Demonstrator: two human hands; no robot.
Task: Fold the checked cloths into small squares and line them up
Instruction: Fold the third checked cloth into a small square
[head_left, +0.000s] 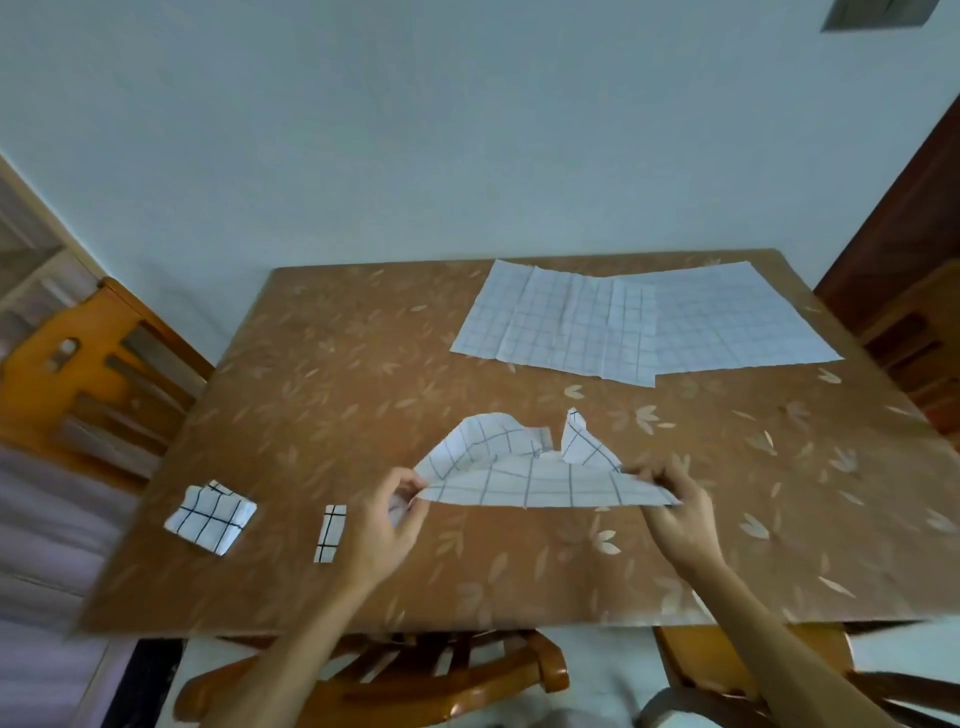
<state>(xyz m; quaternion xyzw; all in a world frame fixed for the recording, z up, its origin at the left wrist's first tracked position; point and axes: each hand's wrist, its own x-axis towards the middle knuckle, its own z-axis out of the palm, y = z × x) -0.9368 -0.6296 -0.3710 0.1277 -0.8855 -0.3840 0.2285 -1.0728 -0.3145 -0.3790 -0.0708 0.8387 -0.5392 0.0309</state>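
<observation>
Over the near middle of the table (322, 364), we hold a checked cloth (540, 483) stretched between both hands. It is white with a dark grid. Its near edge runs taut and almost straight from one hand to the other. Its far part lies on the brown, leaf-patterned table cover in two rumpled humps with a gap between them.

Our left hand (387, 519) pinches the cloth's left corner between thumb and curled fingers. Our right hand (675, 499) pinches the right corner the same way, fingers bunched together over the fabric. The fingertips are blurred, so we cannot tell exactly which fingers meet the thumb.

To the near left, a folded square (210, 517) of the same checked fabric lies flat on the table, turned a little askew. Between it and our left hand lies a second folded cloth (330, 532). Only a narrow strip of it shows, because our left wrist hides the rest.

At the far right of the table, well apart from our hands, two unfolded checked cloths lie spread flat side by side. The left-hand sheet (550, 322) is creased in a grid of old fold lines. The right-hand sheet (737, 317) is smoother, and the two overlap where they meet.

Wooden chairs stand round the table: an orange chair (78, 374) at the left, a near chair (374, 670) under our forearms, and a dark chair (909, 332) at the right edge. A pale wall (415, 130) rises behind the far edge.
</observation>
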